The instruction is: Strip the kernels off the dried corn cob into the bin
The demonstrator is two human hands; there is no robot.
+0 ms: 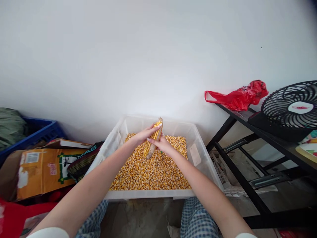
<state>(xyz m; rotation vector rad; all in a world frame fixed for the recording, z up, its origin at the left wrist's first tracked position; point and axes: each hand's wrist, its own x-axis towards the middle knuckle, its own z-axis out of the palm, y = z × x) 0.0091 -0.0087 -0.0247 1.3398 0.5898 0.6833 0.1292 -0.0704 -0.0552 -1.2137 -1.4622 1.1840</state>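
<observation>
Bin (119,138) of loose kernels (153,172) sits against wall, box (42,170) to its left, rack (247,158) with fan (294,109) to its right. Cob (154,137) held tilted over kernels: left hand (143,134) grips it from above, right hand (163,144) clasps lower side.

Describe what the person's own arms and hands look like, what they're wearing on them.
Both arms are bare from the upper arm down. A white sleeve edge shows at each upper arm, at the bottom of the picture. The left hand and the right hand wear no gloves; no ring, watch or bracelet is visible. Fingernails look short and unpainted, though they are small in view.
</observation>
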